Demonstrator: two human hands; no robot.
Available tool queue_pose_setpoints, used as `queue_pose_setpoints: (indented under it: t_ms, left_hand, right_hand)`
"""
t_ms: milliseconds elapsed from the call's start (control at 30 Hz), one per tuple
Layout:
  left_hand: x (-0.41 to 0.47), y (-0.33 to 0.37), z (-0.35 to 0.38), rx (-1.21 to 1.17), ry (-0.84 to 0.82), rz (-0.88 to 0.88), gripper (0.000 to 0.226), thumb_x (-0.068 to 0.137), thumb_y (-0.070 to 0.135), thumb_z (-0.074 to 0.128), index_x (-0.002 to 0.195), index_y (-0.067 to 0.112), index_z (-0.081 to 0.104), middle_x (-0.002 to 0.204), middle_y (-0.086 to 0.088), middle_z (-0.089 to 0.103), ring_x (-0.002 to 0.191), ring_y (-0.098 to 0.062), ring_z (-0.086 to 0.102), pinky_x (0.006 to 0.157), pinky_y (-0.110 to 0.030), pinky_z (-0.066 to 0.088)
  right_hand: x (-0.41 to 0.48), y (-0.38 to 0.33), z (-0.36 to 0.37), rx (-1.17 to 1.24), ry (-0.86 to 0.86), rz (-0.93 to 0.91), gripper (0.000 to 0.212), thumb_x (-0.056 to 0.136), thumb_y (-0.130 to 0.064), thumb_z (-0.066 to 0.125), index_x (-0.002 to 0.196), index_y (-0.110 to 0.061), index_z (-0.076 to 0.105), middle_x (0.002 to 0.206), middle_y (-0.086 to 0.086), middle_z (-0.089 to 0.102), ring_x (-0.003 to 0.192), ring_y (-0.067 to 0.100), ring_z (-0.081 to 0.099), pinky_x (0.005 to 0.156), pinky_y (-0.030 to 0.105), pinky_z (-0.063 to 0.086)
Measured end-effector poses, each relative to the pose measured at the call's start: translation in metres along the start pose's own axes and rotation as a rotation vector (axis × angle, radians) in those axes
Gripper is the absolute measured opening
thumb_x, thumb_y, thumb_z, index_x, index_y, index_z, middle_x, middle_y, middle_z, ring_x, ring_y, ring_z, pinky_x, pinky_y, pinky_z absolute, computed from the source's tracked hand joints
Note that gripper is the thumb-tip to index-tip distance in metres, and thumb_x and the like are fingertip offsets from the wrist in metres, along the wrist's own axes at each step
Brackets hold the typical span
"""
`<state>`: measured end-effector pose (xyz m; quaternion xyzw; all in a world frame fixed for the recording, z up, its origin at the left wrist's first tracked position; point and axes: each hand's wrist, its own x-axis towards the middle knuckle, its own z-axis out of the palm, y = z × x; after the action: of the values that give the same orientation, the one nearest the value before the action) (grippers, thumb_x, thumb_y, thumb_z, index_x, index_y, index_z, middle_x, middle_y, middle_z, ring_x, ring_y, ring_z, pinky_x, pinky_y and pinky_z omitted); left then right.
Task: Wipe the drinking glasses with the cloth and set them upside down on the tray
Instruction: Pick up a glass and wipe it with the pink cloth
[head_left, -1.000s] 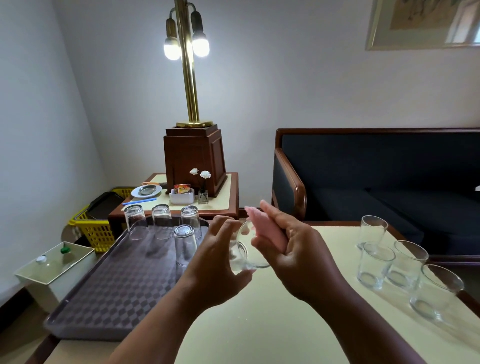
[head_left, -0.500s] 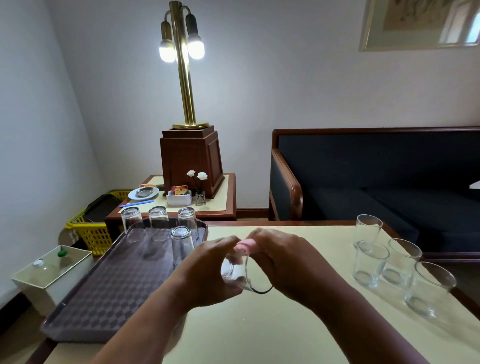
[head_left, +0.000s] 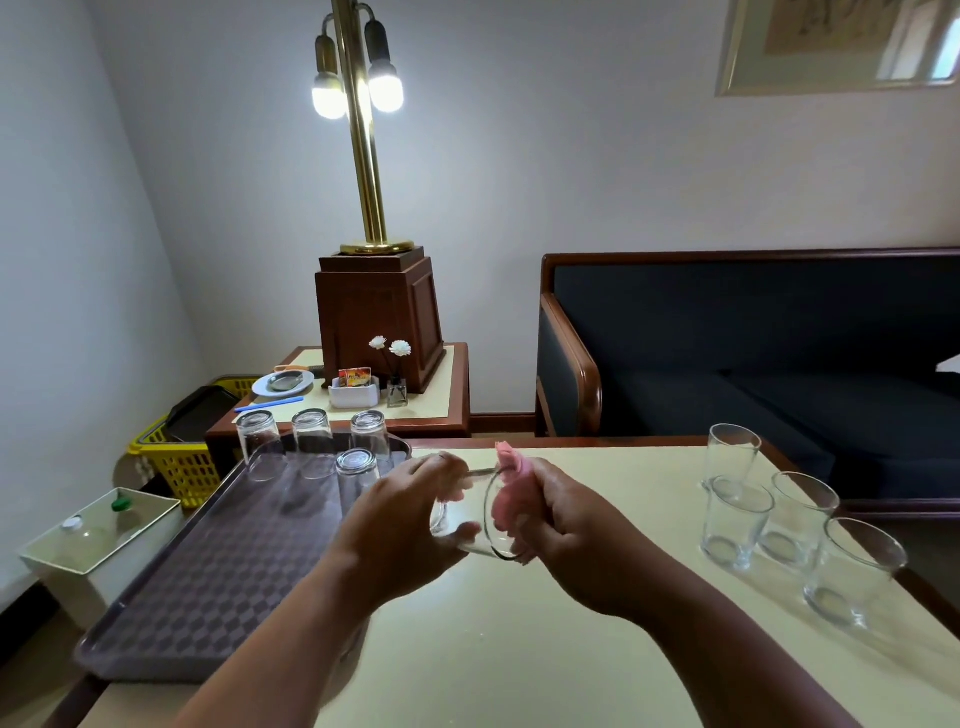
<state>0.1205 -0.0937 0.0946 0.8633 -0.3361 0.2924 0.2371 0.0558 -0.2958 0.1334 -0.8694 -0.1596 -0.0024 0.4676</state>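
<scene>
My left hand (head_left: 400, 525) grips a clear drinking glass (head_left: 475, 519) held on its side above the table, its mouth facing right. My right hand (head_left: 566, 525) holds a pink cloth (head_left: 511, 488) pressed against the glass's rim. Several glasses (head_left: 311, 441) stand upside down at the far end of the brown patterned tray (head_left: 208, 582) on the left. Several more glasses (head_left: 737, 519) stand upright at the table's right side.
The cream table (head_left: 493, 649) has a wooden edge. Behind the tray stands a side table (head_left: 431, 400) with a lamp, a plate and a small vase. A dark sofa (head_left: 753, 364) is at the back right. A yellow basket (head_left: 187, 462) and a white box (head_left: 98, 540) sit on the floor at left.
Both hands dropped lower with the glass. The glass turned so that its mouth faces right, and the cloth moved from inside my right fist to the rim.
</scene>
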Motion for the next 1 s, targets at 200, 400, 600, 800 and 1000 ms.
queue_pose_setpoints:
  t_ms: [200,400,600,800,1000]
  left_hand:
    - [0.003,0.017,0.004,0.152,0.107,0.006,0.044,0.071,0.032,0.083,0.104,0.020,0.058,0.091,0.004,0.068,0.077,-0.015,0.063,0.062,-0.031,0.055]
    - [0.002,0.008,-0.011,-0.117,-0.134,0.047,0.066,0.066,0.050,0.085,0.120,0.026,0.055,0.108,0.014,0.066,0.089,-0.001,0.061,0.076,-0.009,0.047]
    - [-0.009,0.011,-0.002,-0.170,-0.229,-0.120,0.052,0.066,0.037,0.077,0.111,0.035,0.050,0.093,0.020,0.058,0.075,-0.005,0.058,0.065,-0.025,0.054]
    - [0.000,0.035,0.011,0.088,0.236,-0.120,0.056,0.068,0.025,0.085,0.112,0.021,0.050,0.099,0.001,0.064,0.076,-0.011,0.056,0.061,-0.019,0.043]
    - [-0.005,0.010,-0.006,-0.383,-0.269,-0.078,0.072,0.063,0.046,0.084,0.125,0.047,0.048,0.113,0.027,0.056,0.095,-0.002,0.062,0.075,-0.015,0.054]
  right_hand:
    - [0.007,0.009,0.015,0.022,0.300,0.036,0.038,0.101,-0.037,0.049,0.135,-0.022,0.052,0.103,-0.012,0.070,0.089,0.006,0.068,0.076,0.018,0.057]
    - [0.002,0.005,-0.014,-0.456,0.195,-0.218,0.013,0.101,-0.035,0.048,0.113,-0.029,0.053,0.089,-0.015,0.063,0.074,0.003,0.061,0.063,0.015,0.051]
    - [0.004,-0.002,0.017,-0.265,0.268,-0.192,0.012,0.102,-0.035,0.049,0.111,-0.034,0.057,0.091,-0.020,0.064,0.077,0.005,0.062,0.072,0.029,0.058]
    - [0.006,-0.004,0.013,0.046,0.340,0.082,0.027,0.102,-0.036,0.047,0.125,-0.026,0.056,0.080,-0.012,0.065,0.067,0.004,0.062,0.059,0.017,0.048]
    - [0.000,0.001,-0.005,-0.528,0.212,-0.370,0.016,0.102,-0.041,0.044,0.108,-0.028,0.051,0.086,-0.012,0.065,0.069,0.008,0.060,0.060,0.027,0.055]
